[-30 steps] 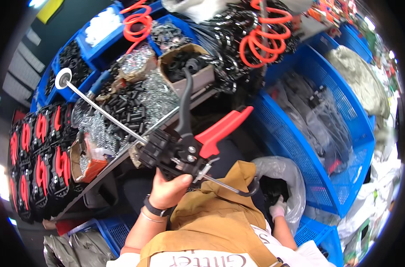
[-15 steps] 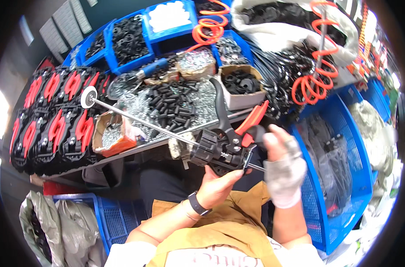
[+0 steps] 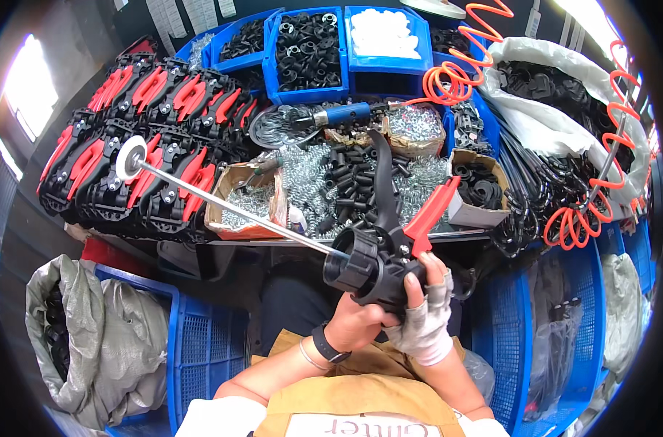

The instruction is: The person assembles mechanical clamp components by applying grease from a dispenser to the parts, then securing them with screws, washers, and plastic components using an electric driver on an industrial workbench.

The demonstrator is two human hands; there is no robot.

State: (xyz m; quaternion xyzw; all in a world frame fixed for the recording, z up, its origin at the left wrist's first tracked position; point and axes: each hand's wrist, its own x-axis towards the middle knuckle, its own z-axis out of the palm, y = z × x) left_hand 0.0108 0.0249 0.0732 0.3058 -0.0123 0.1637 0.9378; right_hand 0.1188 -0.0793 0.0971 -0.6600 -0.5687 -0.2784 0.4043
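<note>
1. Black plastic and red trigger mark the caulking-gun body [image 3: 379,258], which is held over the lap, just in front of the near edge of the workbench [image 3: 222,240].
2. The left hand [image 3: 357,324] is closed around the underside of the gun body, bare and with a dark band at the wrist.
3. The right hand [image 3: 422,317], in a white fingerless glove, is wrapped over the rear of the gun body, just below the red trigger [image 3: 428,211]; both hands are shut on the body and press against each other.
4. A steel rod [image 3: 233,211] runs from the gun body up and to the left over the workbench, ending in a white disc [image 3: 130,158] above the rows of finished red-and-black guns [image 3: 135,153].
5. The step would best be done, by judgement, with the body steadied from beneath while the gloved fingers work the rear parts, so that the long rod is kept from swinging into the box of springs [image 3: 248,200] on the workbench.
</note>
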